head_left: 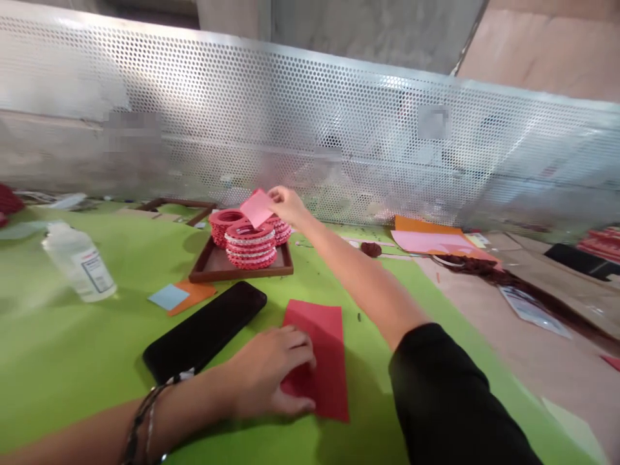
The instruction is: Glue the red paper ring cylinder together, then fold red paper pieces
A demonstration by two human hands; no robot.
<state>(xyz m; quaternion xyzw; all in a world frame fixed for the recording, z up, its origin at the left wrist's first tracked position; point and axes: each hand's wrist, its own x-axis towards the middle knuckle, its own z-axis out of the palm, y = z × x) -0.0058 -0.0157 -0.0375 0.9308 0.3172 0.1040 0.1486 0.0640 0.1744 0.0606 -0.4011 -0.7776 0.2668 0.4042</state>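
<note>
Firmly presses the left grip (271, 378), palm down and fingers spread, onto a red rectangular paper sheet (325, 336) lying flat on the green-covered table (72, 349). Closes on nothing; merely pins the sheet, probably so that it cannot slide. Reaches far forward with the right grip (288, 205), thumb and fingertips pinched on a small pink paper square (256, 208), and holds it tilted in the air just above the stacks of red-and-white paper rings (250, 245). Takes it by one edge only, seemingly to leave its face free.

Behind the red sheet, a shallow brown rectangular tray (216, 266) with the ring stacks crowded toward its back and right, its left front floor bare; likely gathered there to stop them rolling off. Just left of the red sheet, a flat black phone (203, 329), face up, close to the left wrist. Beyond the phone, a pale blue paper square (168, 296) resting on an orange paper scrap (196, 294). Well apart at far left, a clear plastic bottle with a white label (80, 258), apparently on its side; contents not to be made out.
</note>
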